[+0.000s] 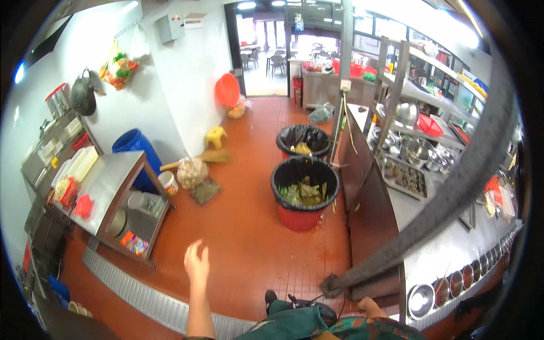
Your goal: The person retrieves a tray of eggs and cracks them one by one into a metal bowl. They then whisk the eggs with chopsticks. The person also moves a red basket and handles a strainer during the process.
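Observation:
My left hand [196, 263] reaches out over the red-brown tiled floor [250, 255], fingers apart, with nothing in it. It touches nothing. My right hand [369, 307] is low by my side, near the foot of a grey metal post [382, 255] and the counter's end; its fingers are not clear. Ahead of me stands a red bin [299, 219] with a black liner, holding green leafy scraps [304, 191]. Just behind it, a second black-lined bin [282, 144] holds yellowish waste.
A metal drain grate [140, 289] crosses the floor. At left are a steel table [123, 170] and a blue barrel [138, 144]. A bagged load [192, 172], a broom [212, 156] and a yellow stool [216, 136] lie along the wall side. A steel counter [429, 250] runs at right.

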The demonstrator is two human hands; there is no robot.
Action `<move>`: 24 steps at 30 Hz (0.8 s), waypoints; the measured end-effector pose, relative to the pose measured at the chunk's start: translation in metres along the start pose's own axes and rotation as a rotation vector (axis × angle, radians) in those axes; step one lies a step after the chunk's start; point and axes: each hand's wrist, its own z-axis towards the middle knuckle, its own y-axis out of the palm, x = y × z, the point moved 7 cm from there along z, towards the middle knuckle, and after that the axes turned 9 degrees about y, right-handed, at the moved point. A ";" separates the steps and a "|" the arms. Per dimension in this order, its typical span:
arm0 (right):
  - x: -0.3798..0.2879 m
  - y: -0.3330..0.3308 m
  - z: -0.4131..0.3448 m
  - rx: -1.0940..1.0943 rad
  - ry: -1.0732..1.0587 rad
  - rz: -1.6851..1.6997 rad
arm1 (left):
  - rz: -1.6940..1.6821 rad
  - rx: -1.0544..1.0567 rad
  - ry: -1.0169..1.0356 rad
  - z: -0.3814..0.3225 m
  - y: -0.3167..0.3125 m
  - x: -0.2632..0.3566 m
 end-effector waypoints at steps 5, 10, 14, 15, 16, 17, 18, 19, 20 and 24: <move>-0.181 -0.149 0.056 0.199 -0.215 0.150 | 0.243 -0.261 -0.294 -0.074 0.049 -0.251; -0.352 -0.386 0.054 0.353 -0.356 0.469 | 0.256 -0.594 -1.048 -0.129 0.047 -0.379; -0.466 -0.494 0.070 0.408 -0.456 0.596 | 0.094 -0.511 -1.196 -0.052 0.078 -0.426; -0.499 -0.511 0.072 0.400 -0.500 0.592 | 0.058 -0.448 -1.224 -0.034 0.077 -0.439; -0.534 -0.524 0.079 0.385 -0.556 0.582 | 0.011 -0.400 -1.222 -0.013 0.085 -0.454; -0.541 -0.525 0.098 0.405 -0.589 0.593 | -0.050 -0.367 -1.206 0.014 0.103 -0.469; -0.553 -0.532 0.102 0.413 -0.568 0.520 | -0.101 -0.303 -1.183 0.046 0.118 -0.479; -0.559 -0.535 0.102 0.352 -0.551 0.591 | -0.135 -0.274 -1.137 0.086 0.138 -0.493; -0.527 -0.522 0.127 0.257 -0.471 0.693 | -0.181 -0.303 -1.039 0.158 0.184 -0.492; -0.516 -0.484 0.185 0.054 -0.387 0.855 | -0.154 -0.359 -0.372 0.444 0.283 -0.396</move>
